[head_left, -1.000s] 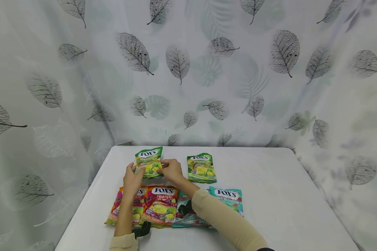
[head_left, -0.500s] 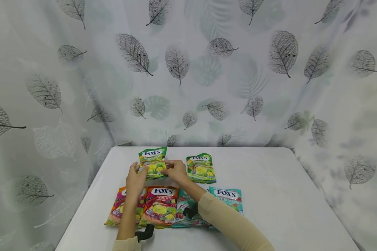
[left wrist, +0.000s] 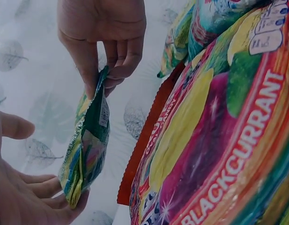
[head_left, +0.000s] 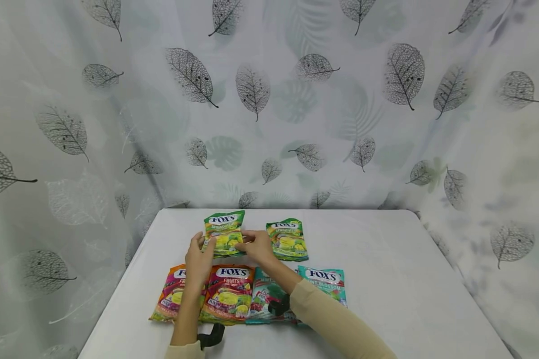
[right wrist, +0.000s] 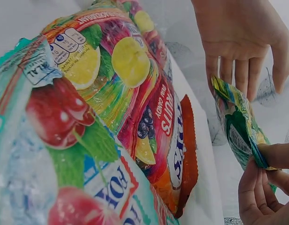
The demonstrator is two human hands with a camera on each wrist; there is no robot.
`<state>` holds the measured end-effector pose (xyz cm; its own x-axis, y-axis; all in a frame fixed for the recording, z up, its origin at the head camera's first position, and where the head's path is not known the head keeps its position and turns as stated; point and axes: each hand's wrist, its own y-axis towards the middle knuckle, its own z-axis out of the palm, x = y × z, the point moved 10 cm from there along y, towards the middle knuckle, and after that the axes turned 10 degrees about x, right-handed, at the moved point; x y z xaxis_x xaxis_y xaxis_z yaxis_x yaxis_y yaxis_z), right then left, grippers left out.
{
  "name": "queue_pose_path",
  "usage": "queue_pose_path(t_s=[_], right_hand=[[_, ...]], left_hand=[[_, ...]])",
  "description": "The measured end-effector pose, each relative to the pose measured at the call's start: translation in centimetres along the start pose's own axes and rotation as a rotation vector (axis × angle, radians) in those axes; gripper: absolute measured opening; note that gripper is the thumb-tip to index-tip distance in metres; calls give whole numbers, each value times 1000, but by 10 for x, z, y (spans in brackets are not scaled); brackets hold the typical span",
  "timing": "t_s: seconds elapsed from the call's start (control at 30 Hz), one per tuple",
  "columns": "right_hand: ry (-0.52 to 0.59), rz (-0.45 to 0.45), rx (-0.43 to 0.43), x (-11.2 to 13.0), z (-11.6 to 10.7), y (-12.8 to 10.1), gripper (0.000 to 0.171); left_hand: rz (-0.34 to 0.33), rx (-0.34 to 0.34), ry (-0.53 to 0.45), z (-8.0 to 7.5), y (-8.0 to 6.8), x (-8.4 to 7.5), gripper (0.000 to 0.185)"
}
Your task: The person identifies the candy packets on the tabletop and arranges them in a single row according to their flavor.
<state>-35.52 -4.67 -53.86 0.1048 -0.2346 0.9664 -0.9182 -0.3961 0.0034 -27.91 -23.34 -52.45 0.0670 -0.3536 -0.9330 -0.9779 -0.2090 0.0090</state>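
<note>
A green Fox's candy bag (head_left: 224, 230) stands up off the white table (head_left: 386, 279) between my two hands. My right hand (head_left: 255, 244) pinches its right edge between thumb and fingers, seen close in the right wrist view (right wrist: 259, 180) and from the other side (left wrist: 104, 75). My left hand (head_left: 199, 253) has straight fingers (right wrist: 238, 70) against the bag's left edge (left wrist: 85, 154), thumb held apart. A second green bag (head_left: 287, 239) lies flat just to the right.
In front of my hands lies a row of bags: two red fruit bags (head_left: 228, 294), (head_left: 172, 296) and two teal mint bags (head_left: 262, 296), (head_left: 325, 281). A leaf-print curtain (head_left: 269, 99) closes off the back and sides.
Both hands and the green bag between them have drifted right, nearer the second green bag. The bags lying on the table have not moved.
</note>
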Motion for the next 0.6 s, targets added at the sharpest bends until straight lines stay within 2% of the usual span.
queue_pose_path(t_s=[0.17, 0.33, 0.6], right_hand=[[14, -10, 13, 1, -6, -7, 47], [-36, -22, -9, 5, -15, -14, 47], [-30, -29, -29, 3, -28, -26, 47]], left_hand=[[2, 15, -18, 5, -4, -5, 74], [16, 18, -14, 10, -8, -10, 73], [32, 54, -16, 23, -12, -17, 72]])
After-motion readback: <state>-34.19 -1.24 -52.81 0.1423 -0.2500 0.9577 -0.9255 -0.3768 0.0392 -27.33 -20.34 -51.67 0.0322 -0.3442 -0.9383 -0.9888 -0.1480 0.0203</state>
